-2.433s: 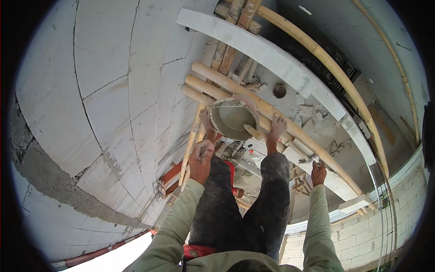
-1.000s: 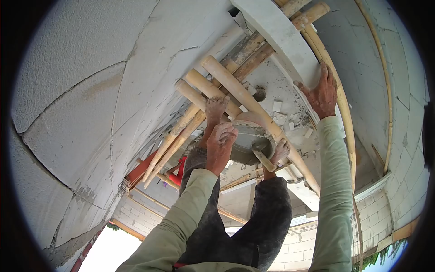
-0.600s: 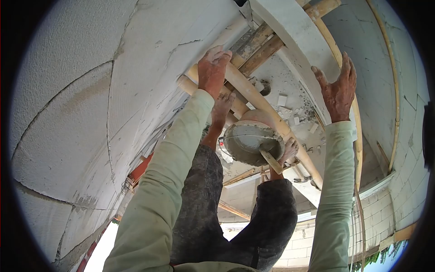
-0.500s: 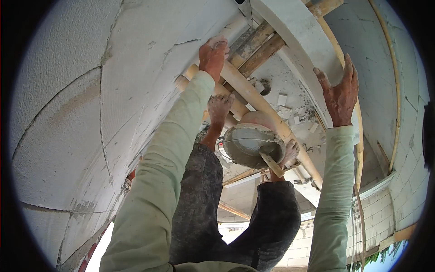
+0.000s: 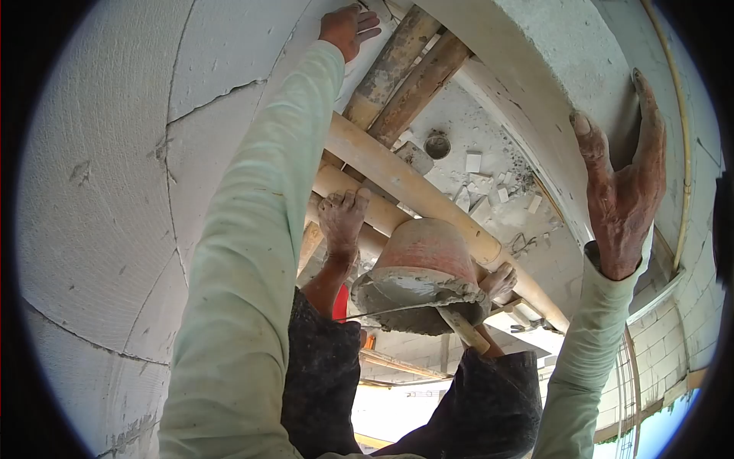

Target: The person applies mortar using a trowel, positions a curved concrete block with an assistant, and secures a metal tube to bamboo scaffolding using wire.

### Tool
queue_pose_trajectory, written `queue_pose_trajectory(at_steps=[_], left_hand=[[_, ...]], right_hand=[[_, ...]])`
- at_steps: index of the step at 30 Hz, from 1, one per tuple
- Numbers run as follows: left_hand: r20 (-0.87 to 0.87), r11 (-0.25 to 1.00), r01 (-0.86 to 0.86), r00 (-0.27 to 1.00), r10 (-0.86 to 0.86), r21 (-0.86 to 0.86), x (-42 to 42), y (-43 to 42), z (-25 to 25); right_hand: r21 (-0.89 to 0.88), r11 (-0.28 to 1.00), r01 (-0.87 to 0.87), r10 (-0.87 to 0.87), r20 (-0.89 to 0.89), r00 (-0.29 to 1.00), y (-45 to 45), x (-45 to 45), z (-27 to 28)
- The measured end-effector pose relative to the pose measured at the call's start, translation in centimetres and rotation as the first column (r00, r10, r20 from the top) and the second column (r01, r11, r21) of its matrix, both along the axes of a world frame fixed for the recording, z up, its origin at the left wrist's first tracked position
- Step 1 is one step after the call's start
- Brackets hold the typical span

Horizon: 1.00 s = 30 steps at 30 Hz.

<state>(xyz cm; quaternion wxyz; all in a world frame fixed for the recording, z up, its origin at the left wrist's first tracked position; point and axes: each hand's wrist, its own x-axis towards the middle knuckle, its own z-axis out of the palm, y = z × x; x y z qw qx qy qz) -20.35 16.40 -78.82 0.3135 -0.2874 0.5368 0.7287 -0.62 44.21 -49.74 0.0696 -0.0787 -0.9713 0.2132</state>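
Note:
My left hand is at the top, against or close to the pale block wall, with its fingers stretched out and nothing in it. On the right, my right hand is open, thumb and fingers spread, beside the grey concrete beam; I cannot tell whether it presses on it. Between my legs sits a mortar-caked bucket. A wooden handle sticks out of it over the rim. My bare feet rest at the poles on either side of the bucket.
Bamboo poles cross beneath me, with two stained poles further up. Far below, the floor carries broken block pieces and a small round container. A thin pole runs along the right wall.
My left hand has moved up along the wall, its fingers straightening. My right hand has shifted right and slightly down in view. The bucket appears lower, as the view has tilted.

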Motion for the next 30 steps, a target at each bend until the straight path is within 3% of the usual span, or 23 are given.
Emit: queue_pose_trajectory(at_steps=[9, 12, 15, 19, 23, 25, 27, 30], left_hand=[[0.01, 0.996, 0.084, 0.996, -0.085, 0.025, -0.5, 0.5, -0.2], [-0.048, 0.992, 0.127, 0.991, -0.126, 0.017, -1.0, -0.2, -3.2], [-0.04, 0.988, 0.149, 0.988, -0.15, -0.027, -0.8, 0.3, -2.6], [-0.021, 0.966, 0.16, 0.986, -0.168, -0.204, -0.6, 2.4, 3.5], [-0.043, 0.984, 0.089, 0.994, -0.096, -0.156, -0.7, 2.1, 3.3], [-0.029, 0.983, 0.089, 0.995, -0.095, -0.158, -0.4, 2.1, 2.7], [-0.107, 0.98, 0.09, 0.988, -0.11, -0.176, 0.2, 1.8, 2.3], [-0.088, 0.984, 0.037, 0.995, -0.053, -0.177, -0.1, 2.1, 2.9]], right_hand=[[0.078, 0.997, -0.018, 0.018, -0.007, 1.0, 0.0, 0.2, -0.3], [0.113, 0.993, -0.03, 0.031, 0.0, 1.0, -0.3, 0.0, 0.0], [0.116, 0.993, -0.034, 0.038, -0.025, 0.999, -0.2, 0.0, -0.2], [0.186, 0.982, -0.029, 0.032, -0.014, 0.999, -0.1, -0.4, 0.0], [0.149, 0.989, 0.005, -0.009, 0.027, 1.0, -0.3, -0.4, 0.2], [0.164, 0.985, -0.048, 0.051, -0.01, 0.999, -0.2, -0.2, -0.1], [0.149, 0.987, -0.051, 0.053, -0.013, 0.998, 0.0, 0.0, -0.6], [0.239, 0.969, -0.058, 0.053, 0.028, 0.998, -0.1, -0.1, 0.0]])
